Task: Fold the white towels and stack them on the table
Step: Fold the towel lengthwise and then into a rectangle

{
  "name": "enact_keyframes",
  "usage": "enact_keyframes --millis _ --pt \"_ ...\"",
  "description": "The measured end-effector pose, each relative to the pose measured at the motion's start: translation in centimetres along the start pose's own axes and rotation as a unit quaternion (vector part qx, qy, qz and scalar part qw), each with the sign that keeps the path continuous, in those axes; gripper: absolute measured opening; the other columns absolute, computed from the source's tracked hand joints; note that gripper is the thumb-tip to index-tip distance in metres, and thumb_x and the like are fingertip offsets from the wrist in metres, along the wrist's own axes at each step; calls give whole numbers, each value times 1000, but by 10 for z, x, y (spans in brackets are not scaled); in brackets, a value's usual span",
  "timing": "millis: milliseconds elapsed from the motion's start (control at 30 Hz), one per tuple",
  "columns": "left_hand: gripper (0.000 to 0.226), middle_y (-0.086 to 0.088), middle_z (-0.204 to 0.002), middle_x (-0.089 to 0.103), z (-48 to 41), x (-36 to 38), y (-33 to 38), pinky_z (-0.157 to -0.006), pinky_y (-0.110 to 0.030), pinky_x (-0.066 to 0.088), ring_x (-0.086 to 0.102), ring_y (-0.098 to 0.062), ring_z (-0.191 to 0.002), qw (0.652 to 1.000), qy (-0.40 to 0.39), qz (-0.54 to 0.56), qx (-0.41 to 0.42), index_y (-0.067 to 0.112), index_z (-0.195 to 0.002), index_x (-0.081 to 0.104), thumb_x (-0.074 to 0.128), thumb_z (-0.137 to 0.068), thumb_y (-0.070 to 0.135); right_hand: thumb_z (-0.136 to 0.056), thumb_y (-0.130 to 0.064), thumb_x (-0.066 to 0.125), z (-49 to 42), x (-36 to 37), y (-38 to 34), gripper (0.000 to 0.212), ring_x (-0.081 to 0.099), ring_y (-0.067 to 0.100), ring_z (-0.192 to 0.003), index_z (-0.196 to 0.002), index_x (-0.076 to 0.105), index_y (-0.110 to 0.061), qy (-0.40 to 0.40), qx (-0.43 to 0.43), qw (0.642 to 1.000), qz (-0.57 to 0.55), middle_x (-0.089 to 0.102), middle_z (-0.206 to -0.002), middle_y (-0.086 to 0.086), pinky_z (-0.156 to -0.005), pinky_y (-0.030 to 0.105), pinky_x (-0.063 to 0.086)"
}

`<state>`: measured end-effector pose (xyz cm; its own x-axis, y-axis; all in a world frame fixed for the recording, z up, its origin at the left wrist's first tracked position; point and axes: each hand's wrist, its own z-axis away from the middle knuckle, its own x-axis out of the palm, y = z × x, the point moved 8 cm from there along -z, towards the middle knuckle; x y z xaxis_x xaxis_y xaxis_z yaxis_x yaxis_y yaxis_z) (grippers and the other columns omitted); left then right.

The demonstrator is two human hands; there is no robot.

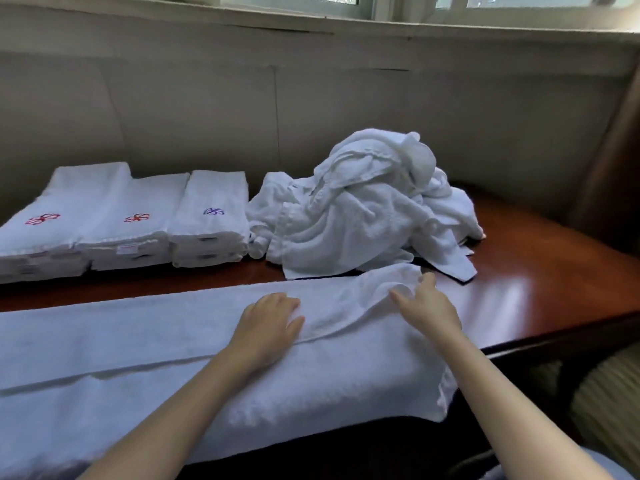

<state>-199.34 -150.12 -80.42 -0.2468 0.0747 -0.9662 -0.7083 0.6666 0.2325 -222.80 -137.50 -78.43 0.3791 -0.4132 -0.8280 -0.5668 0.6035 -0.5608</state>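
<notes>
Head view: towel (138, 341) on glossy brown table (540, 289), beige wall (207, 116) and window (415, 6) behind.

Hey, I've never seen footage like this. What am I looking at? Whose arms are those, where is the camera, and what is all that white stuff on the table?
There is no machine here. A person is folding laundry, filmed by one wide-angle camera worn on their own head, looking forward and down. That is why you see only their arms, and it is the only picture.

On the brown table, three stacks of folded white towels sit at the back left. A heap of unfolded ones lies further back in the middle. One long towel is spread along the near edge.

The left hand rests on that towel. The right hand touches its rumpled far corner, but it is unclear whether it grips the cloth.
</notes>
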Motion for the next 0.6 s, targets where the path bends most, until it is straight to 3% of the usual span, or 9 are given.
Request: enact_keyframes --millis 67,133,233,300,367,433,500,600 --pt "45 1 -152 32 -4 4 0 -111 -30 23 27 -14 -140 1000 2 -18 -9 29 -143 37 34 -100 43 -91 -45 55 -9 5 4 65 58 31 -97 -141 26 -15 -33 6 995 -99 52 -127 12 -66 31 45" --pt "45 3 -149 35 -7 3 -1 -108 -31 27 31 -16 -137 1000 9 -25 -12 30 -141 39 35 -99 46 -89 -43 59 -15 11 3 59 57 24 -79 -138 34 -21 -68 39 964 -255 52 -121 11 -58 28 48" --pt "44 6 -141 41 -12 -1 -1 -102 -34 33 37 -18 -129 999 18 -26 -16 31 -136 44 37 -97 50 -93 -45 52 -22 21 2 34 56 17 -83 -120 48 -23 -121 126 883 -436 52 -111 1 -62 28 52" --pt "42 7 -137 44 -14 -2 -2 -99 -35 35 39 -18 -126 999 26 -27 -22 32 -133 46 38 -96 51 -96 -35 53 -32 17 10 23 57 19 -92 -111 53 -18 -77 147 864 -475 53 -108 1 -64 28 51" --pt "41 7 -135 45 -15 -1 -1 -97 -35 35 40 -18 -124 999 36 -30 -26 32 -131 47 38 -95 51 -92 -9 58 -37 15 20 15 56 24 -95 -105 53 -13 -34 165 856 -488 54 -110 8 -61 27 49" --pt "41 8 -134 45 -15 0 -2 -97 -35 35 40 -17 -123 998 41 -28 -27 33 -130 47 38 -95 52 -85 14 51 -40 18 25 34 58 24 -85 -107 53 -11 -39 183 849 -494 56 -102 11 -55 26 45" --pt "41 9 -134 44 -15 2 -4 -97 -34 34 39 -16 -123 999 41 -21 -27 34 -130 47 38 -95 52 -80 19 45 -44 8 26 37 53 22 -67 -98 56 -12 -38 186 860 -473 55 -83 10 -52 24 40" --pt "41 9 -135 43 -16 2 -7 -99 -35 32 38 -15 -125 999 44 -8 -26 35 -131 47 40 -94 53 -70 16 44 -52 -34 42 29 39 21 -50 -70 58 -9 26 148 923 -356 49 -60 9 -50 24 33"
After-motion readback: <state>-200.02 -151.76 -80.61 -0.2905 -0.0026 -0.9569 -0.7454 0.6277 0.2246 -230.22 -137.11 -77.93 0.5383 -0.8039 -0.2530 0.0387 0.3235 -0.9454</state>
